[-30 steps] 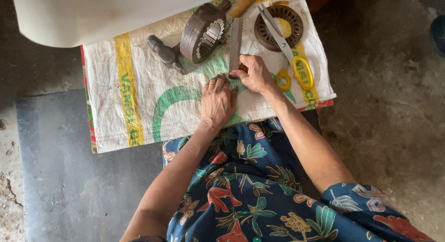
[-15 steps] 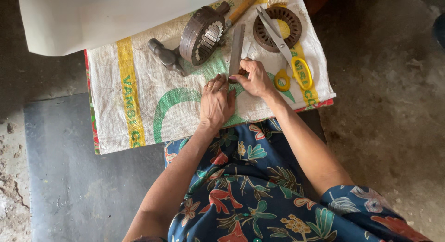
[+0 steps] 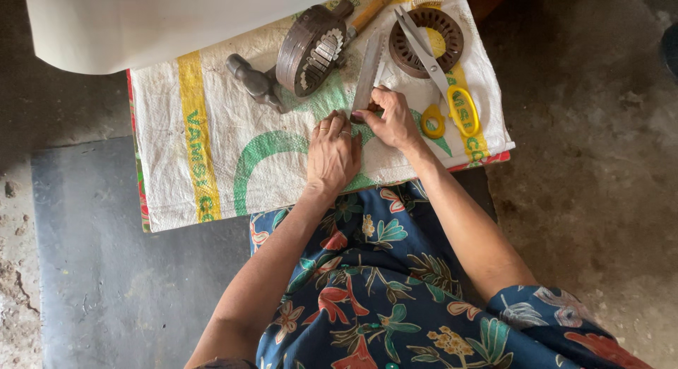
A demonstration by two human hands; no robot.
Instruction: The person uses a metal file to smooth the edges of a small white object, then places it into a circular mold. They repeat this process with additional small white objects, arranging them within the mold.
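Closest to me I see my lap in a blue floral dress [image 3: 395, 284], and both forearms reach forward from it onto a white woven sack [image 3: 212, 157] with green and yellow print that covers a low stand. My left hand [image 3: 332, 153] lies palm down near the sack's near edge, fingers together and flat, gripping nothing that I can make out. Just beside it to the right, my right hand [image 3: 394, 120] pinches the near end of a thin grey metal strip [image 3: 368, 76]; the strip's long axis runs away from me, leaning slightly right, its far end pointing toward the sack's far edge. Right of that hand, yellow-handled scissors [image 3: 452, 93] lie with blades aimed at the far edge, crossing a dark slotted ring [image 3: 427, 32]. Left of the strip a round laminated metal core [image 3: 311, 48] stands tilted, a hammer [image 3: 258, 83] beside it. Farthest off, a pale sheet [image 3: 155, 23] overhangs the far left corner
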